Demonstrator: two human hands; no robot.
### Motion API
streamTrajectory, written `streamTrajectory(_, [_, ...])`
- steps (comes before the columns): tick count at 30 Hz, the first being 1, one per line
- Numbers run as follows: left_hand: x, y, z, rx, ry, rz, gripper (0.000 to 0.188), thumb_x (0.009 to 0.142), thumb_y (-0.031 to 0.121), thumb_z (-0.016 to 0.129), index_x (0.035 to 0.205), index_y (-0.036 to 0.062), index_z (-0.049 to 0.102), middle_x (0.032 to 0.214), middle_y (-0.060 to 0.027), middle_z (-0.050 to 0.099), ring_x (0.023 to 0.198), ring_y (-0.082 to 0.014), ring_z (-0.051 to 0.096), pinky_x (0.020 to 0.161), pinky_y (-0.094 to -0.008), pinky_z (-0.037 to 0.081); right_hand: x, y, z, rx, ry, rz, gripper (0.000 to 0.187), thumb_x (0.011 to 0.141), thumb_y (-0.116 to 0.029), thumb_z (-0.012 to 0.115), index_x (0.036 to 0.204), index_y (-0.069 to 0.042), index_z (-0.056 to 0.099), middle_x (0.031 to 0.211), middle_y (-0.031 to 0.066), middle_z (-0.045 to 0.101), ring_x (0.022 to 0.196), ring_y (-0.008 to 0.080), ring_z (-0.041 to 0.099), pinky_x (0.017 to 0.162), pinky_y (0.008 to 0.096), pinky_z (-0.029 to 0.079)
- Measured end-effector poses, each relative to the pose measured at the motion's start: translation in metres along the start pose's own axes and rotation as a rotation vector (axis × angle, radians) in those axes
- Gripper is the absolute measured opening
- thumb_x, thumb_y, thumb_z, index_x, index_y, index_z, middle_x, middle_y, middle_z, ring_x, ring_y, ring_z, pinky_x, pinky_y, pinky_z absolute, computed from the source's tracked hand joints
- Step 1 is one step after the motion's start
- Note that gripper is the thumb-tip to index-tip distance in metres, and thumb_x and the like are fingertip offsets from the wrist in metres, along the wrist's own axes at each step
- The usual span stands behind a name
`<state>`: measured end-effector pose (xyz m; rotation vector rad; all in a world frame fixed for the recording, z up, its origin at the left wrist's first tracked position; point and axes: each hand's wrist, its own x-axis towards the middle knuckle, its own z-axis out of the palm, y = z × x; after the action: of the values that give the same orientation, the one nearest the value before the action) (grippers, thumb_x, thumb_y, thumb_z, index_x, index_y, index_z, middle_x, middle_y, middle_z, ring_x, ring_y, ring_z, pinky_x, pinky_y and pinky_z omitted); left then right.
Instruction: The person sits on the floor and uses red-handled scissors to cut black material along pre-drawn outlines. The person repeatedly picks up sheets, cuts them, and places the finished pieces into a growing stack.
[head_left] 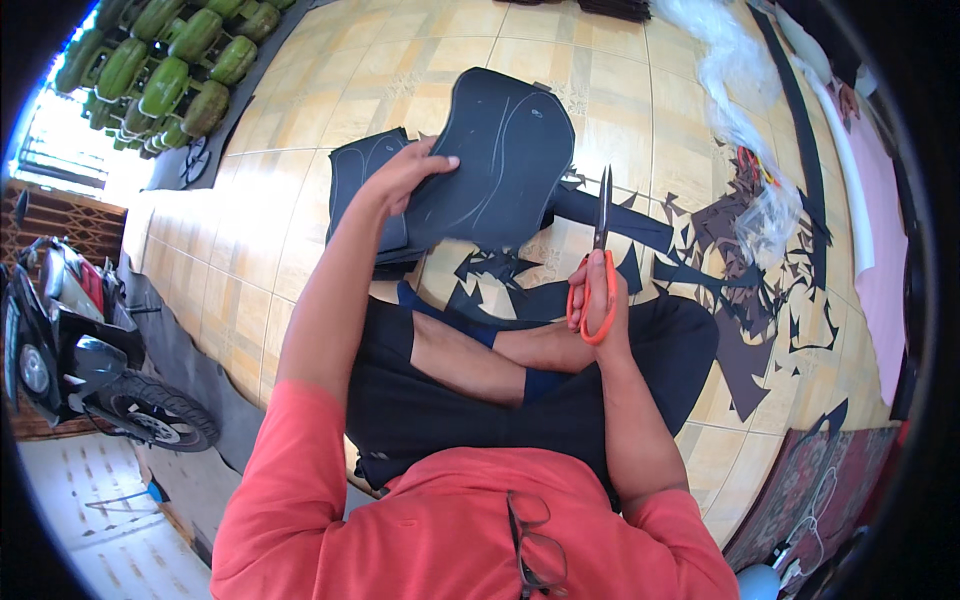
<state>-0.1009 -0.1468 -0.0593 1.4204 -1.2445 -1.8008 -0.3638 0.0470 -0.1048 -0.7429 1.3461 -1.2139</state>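
My left hand (402, 178) grips the left edge of a dark cut sheet (500, 150) with curved outlines and pale lines drawn on it, thumb on top. This sheet is held up above the floor in front of my crossed legs. Beneath my left wrist lies a stack of similar dark pieces (345, 195). Orange-handled scissors (598, 290) are in my right hand (612, 305), blades pointing away from me and close together. The scissors stay apart from the sheet, to its right. Dark offcuts (495, 268) lie between the sheet and my legs.
Many dark scraps (740, 270) are strewn over the tiled floor at right, beside clear plastic (770, 225). A long dark strip (615, 220) lies near the scissors. Green gas cylinders (165, 85) are piled at far left, and a motorcycle (90, 340) stands at left. A patterned rug (800, 480) lies lower right.
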Motion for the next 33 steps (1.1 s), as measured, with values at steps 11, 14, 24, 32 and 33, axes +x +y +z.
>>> streamTrajectory(11, [0.022, -0.091, -0.008, 1.062, 0.309, 0.418, 0.063, 0.078, 0.031, 0.078, 0.129, 0.0029, 0.053, 0.121, -0.0227, 0.055, 0.109, -0.036, 0.057, 0.094, -0.0451, 0.048, 0.007, 0.001, 0.008, -0.077, 0.016, 0.067, 0.059, 0.097, -0.053, 0.047, 0.078, 0.002, 0.056, 0.052, 0.0029, 0.045, 0.039, 0.0105, 0.046, 0.035, 0.0251, 0.038])
streamTrajectory(14, [0.018, -0.09, 0.027, 1.12, 0.344, 0.476, 0.072, 0.075, 0.04, 0.079, 0.133, 0.0059, 0.053, 0.137, -0.0299, 0.043, 0.124, -0.0436, 0.047, 0.104, -0.0477, 0.041, 0.008, 0.002, 0.011, -0.1, -0.003, 0.088, 0.059, 0.096, -0.054, 0.048, 0.079, 0.001, 0.057, 0.053, 0.0027, 0.046, 0.041, 0.0103, 0.047, 0.036, 0.0249, 0.039])
streamTrajectory(24, [0.035, -0.113, 0.065, 1.247, 0.523, 0.378, 0.075, 0.072, 0.055, 0.077, 0.119, -0.0004, 0.06, 0.133, -0.0318, 0.045, 0.123, -0.0451, 0.046, 0.102, -0.0501, 0.04, 0.012, 0.005, 0.013, -0.137, 0.06, 0.138, 0.057, 0.098, -0.052, 0.046, 0.08, 0.002, 0.053, 0.052, 0.003, 0.043, 0.037, 0.0108, 0.044, 0.032, 0.0248, 0.035])
streamTrajectory(32, [0.025, -0.08, -0.012, 1.338, 0.639, 0.206, 0.065, 0.08, 0.05, 0.072, 0.122, 0.0022, 0.058, 0.133, -0.0227, 0.047, 0.122, -0.0413, 0.046, 0.099, -0.0511, 0.042, 0.011, 0.008, 0.015, -0.179, 0.021, 0.147, 0.058, 0.097, -0.053, 0.048, 0.08, 0.003, 0.055, 0.053, 0.003, 0.044, 0.039, 0.0103, 0.045, 0.033, 0.0245, 0.037])
streamTrajectory(33, [0.019, -0.073, -0.026, 1.334, 0.67, 0.016, 0.068, 0.079, 0.053, 0.072, 0.122, 0.0016, 0.059, 0.132, -0.0228, 0.048, 0.125, -0.0413, 0.045, 0.099, -0.0499, 0.043, 0.01, 0.004, 0.014, -0.179, 0.03, 0.158, 0.059, 0.097, -0.053, 0.048, 0.08, 0.003, 0.055, 0.053, 0.0029, 0.044, 0.039, 0.0102, 0.045, 0.033, 0.0245, 0.037])
